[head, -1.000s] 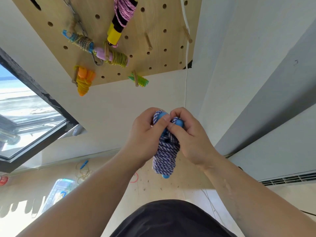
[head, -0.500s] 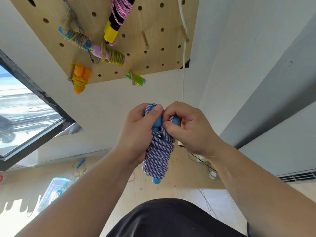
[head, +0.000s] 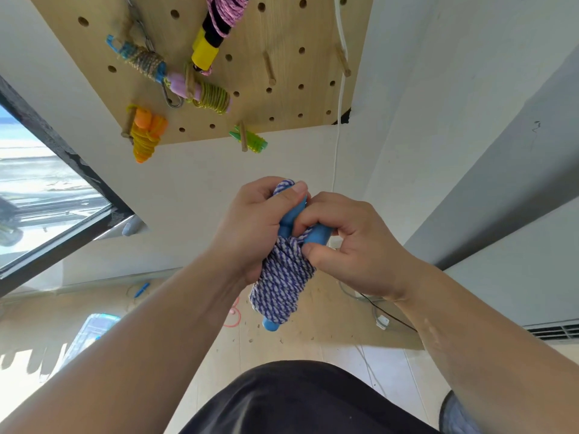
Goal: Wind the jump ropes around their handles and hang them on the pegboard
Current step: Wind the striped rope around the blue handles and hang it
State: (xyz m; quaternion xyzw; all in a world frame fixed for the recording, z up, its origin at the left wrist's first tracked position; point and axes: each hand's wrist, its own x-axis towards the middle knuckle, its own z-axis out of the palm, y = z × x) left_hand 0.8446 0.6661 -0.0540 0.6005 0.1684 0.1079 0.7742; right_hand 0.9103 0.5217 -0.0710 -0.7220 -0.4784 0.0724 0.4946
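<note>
Hands meet mid-frame, both clamped on one bundle: left hand (head: 253, 233) wraps the upper part of the wound jump rope (head: 283, 283), thumb pressed over the top of the blue handles (head: 291, 214); right hand (head: 354, 252) pinches the top turns where the cord crosses the handles. It looks like tucking or securing the loose end, but the end itself is hidden under the fingers. Bundle is held in the air near the person, well below the pegboard (head: 282, 36) on the far wall. Winding looks complete, with one handle tip poking out the bottom.

Risks: if the tail is not wedged tight, the top turns slacken and the coil unspools on release. The handles splay apart at the top, so wraps could slide off. One free peg (head: 269, 68) sits right of the yellow-black rope (head: 210, 42) and orange rope (head: 144, 136). A sloppy hook over it drops the bundle to the floor (head: 329, 333).
</note>
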